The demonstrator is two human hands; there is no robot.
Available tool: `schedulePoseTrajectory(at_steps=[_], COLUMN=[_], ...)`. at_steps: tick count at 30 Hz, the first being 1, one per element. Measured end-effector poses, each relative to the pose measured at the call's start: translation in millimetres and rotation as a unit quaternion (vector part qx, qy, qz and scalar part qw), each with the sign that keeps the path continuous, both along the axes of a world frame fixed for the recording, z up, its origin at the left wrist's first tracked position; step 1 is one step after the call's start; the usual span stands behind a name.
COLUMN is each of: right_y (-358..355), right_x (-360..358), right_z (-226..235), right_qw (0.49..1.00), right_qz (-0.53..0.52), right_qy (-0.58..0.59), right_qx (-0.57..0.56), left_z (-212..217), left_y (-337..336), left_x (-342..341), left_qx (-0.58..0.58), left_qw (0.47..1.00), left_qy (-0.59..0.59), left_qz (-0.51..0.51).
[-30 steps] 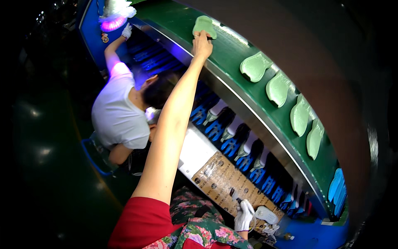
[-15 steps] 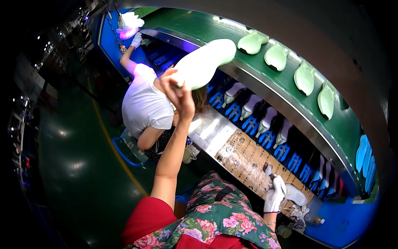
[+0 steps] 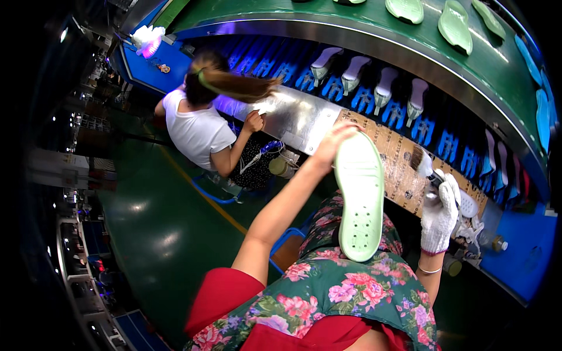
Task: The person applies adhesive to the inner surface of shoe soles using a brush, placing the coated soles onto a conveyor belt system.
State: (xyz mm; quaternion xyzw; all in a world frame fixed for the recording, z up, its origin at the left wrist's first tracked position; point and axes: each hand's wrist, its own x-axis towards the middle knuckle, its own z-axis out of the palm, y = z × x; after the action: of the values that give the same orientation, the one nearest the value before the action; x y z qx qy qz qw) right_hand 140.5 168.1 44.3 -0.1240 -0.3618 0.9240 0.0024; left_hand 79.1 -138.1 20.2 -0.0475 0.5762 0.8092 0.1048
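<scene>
Two hands, well apart, each clamped on something. Left hand (image 3: 335,144) bare, reaching out ahead of the body; forearm slants from near left to far right, elbow bent below a red sleeve. Fingers grip a pale green sole (image 3: 360,199) along its far left edge; underside of the hand hidden. Right hand (image 3: 440,213) in a white knitted glove, forearm rising from near right, a thin white band at the wrist; it is closed around the dark handle of a brush (image 3: 422,162), bristles pointing far left over the bench.

Bench: brown cardboard (image 3: 401,153) under the brush, bare metal (image 3: 301,117) to the left, blue panel (image 3: 524,248) to the right. A whitish perforated sole (image 3: 468,205) lies just right of the glove. Beyond, a row of blue holders (image 3: 393,116); farther, a green belt (image 3: 351,22) carrying more pale green pieces (image 3: 455,26). Far left, a seated co-worker (image 3: 198,131) in white; a pink-lit lamp (image 3: 148,44) beyond. Green floor (image 3: 161,216), yellow line.

Held sole hangs in front of the floral apron (image 3: 363,286), near side of the bench. Long axis runs near to far, almost straight; holed end near, ridged end far; broad face toward the viewer.
</scene>
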Motion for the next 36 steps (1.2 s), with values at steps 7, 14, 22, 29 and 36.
schedulePoseTrajectory(at_steps=[7, 14, 22, 29, 36], right_y=[-10.9, -12.1, -5.3, 57.4, 111.0], right_x=[12.1, 30.5, 47.2, 50.4, 43.9], right_z=[14.9, -17.9, -99.7, -202.8, -254.5], right_qw=[0.999, 0.998, 0.989, 0.979, 0.961], right_qz=[0.044, 0.033, -0.044, -0.152, -0.22], right_qy=[-0.007, -0.048, -0.129, -0.14, -0.137], right_qx=[-0.016, 0.006, -0.05, -0.008, 0.095], left_z=[-27.4, -28.6, -93.5, -167.0, -199.3], left_y=[98.1, 119.1, 86.1, 6.9, -46.8], left_x=[69.6, 117.3, 91.1, 35.2, -23.8], left_qx=[0.354, 0.481, 0.376, 0.138, -0.032], left_qw=[0.907, 0.813, 0.868, 0.934, 0.936], left_qy=[-0.213, -0.298, -0.32, -0.328, -0.341], left_qz=[-0.083, -0.136, -0.057, 0.022, 0.081])
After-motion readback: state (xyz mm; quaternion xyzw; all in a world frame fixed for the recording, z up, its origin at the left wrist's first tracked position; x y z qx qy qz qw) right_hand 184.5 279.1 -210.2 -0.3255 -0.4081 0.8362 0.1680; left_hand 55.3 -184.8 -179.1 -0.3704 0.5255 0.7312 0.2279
